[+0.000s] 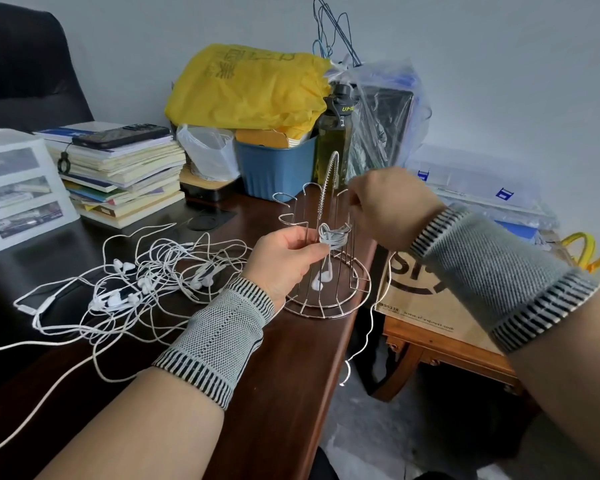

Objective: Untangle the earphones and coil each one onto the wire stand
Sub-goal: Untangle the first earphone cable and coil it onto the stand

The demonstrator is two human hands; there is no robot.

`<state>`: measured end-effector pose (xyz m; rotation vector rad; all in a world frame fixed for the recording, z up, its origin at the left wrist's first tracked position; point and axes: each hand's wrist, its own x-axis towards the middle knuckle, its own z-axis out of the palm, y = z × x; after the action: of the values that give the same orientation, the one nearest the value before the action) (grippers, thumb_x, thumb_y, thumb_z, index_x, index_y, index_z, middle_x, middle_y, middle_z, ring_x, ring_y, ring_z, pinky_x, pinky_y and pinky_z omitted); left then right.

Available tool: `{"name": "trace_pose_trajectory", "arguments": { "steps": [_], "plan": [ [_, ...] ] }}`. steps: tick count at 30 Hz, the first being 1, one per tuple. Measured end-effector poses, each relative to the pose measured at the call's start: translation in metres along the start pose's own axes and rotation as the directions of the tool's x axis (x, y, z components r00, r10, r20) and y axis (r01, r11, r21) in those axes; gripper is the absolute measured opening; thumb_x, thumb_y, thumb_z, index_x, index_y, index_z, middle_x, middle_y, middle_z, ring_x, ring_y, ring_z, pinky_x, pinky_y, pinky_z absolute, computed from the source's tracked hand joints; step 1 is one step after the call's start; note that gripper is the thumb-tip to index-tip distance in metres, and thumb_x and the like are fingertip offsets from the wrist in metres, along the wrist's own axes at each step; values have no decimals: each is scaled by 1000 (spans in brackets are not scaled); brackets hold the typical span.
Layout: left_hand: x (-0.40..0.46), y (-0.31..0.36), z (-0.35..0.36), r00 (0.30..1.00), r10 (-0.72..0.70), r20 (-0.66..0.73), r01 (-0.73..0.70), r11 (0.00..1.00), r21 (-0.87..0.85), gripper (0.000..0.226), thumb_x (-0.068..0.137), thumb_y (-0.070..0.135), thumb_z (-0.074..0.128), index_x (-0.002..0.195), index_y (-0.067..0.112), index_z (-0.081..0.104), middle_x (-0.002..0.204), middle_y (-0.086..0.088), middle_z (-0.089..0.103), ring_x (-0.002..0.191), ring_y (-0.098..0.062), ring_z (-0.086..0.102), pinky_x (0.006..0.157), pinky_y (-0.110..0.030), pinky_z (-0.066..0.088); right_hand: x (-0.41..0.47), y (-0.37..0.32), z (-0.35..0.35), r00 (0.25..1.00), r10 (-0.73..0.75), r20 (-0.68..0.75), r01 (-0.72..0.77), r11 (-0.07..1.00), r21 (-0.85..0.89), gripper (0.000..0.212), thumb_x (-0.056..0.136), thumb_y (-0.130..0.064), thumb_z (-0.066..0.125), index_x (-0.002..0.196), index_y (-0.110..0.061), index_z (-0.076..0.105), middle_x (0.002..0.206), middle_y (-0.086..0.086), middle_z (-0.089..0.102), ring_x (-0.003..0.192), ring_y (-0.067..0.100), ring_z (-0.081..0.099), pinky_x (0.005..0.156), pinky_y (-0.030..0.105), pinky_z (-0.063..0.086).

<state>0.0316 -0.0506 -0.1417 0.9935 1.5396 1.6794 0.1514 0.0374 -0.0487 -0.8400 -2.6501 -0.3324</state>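
A chrome wire stand (326,299) with hooked arms sits at the right edge of the dark wooden desk (278,375). A white earphone coil (335,235) is wound round one of its arms, and its earbuds (321,280) hang down inside the stand. My left hand (286,258) pinches the coil from the left. My right hand (388,206) is raised just right of the stand and pinches the cord, whose loose end (368,334) dangles off the desk edge. A tangled heap of white earphones (146,285) lies on the desk to the left.
Behind the stand are a blue bin (274,171), a yellow bag (250,88), a dark water bottle (333,133) and plastic-wrapped items (388,119). A stack of books (125,171) with a phone on top stands at the left. A paper bag (426,299) rests on a low wooden table at the right.
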Motion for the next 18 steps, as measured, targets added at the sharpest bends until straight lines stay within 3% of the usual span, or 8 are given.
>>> {"name": "trace_pose_trajectory", "arguments": {
  "steps": [4,7,10,12,16,18],
  "plan": [
    [3,-3,-1,1000,2,17,-2,1000,-22,10,85,8,71,81,18,71,59,4,49,43,-5,31,38,-14,26,20,-8,-12,991,89,99,-89,996,-6,11,88,-19,60,88,-8,64,71,4,57,74,23,59,67,33,51],
    [5,-5,0,1000,14,22,-13,999,-30,14,85,8,71,77,21,73,58,4,52,43,-6,32,38,-14,26,28,-19,-17,966,155,207,-182,976,119,20,85,-27,66,88,-8,65,71,3,57,76,22,60,67,30,51],
    [6,-7,0,1000,9,23,-8,999,-44,14,84,9,72,78,21,72,57,8,55,42,-5,33,38,-12,27,27,-29,-20,918,109,382,-172,976,135,20,91,-22,56,97,-6,67,69,0,51,78,20,54,67,28,46],
    [6,-7,1,1000,18,20,-17,999,-42,12,84,9,72,81,21,72,57,10,56,41,-3,35,38,-11,28,23,-32,-21,891,84,446,-161,977,139,19,96,-21,51,88,-9,63,66,-1,46,71,19,51,56,24,41],
    [4,-7,5,999,43,-10,-44,997,-69,22,85,4,70,102,17,70,64,11,61,39,0,40,39,-11,30,15,-33,-25,872,59,486,-124,987,102,27,101,-17,39,90,-3,60,76,5,52,63,11,48,49,20,35],
    [4,-8,5,998,68,-11,-68,997,-40,24,85,6,70,103,21,72,60,12,59,42,-3,38,41,-13,31,13,-34,-26,880,35,474,-99,989,111,27,101,-17,39,95,-1,60,76,4,51,63,11,47,49,21,34]
  ]
}}
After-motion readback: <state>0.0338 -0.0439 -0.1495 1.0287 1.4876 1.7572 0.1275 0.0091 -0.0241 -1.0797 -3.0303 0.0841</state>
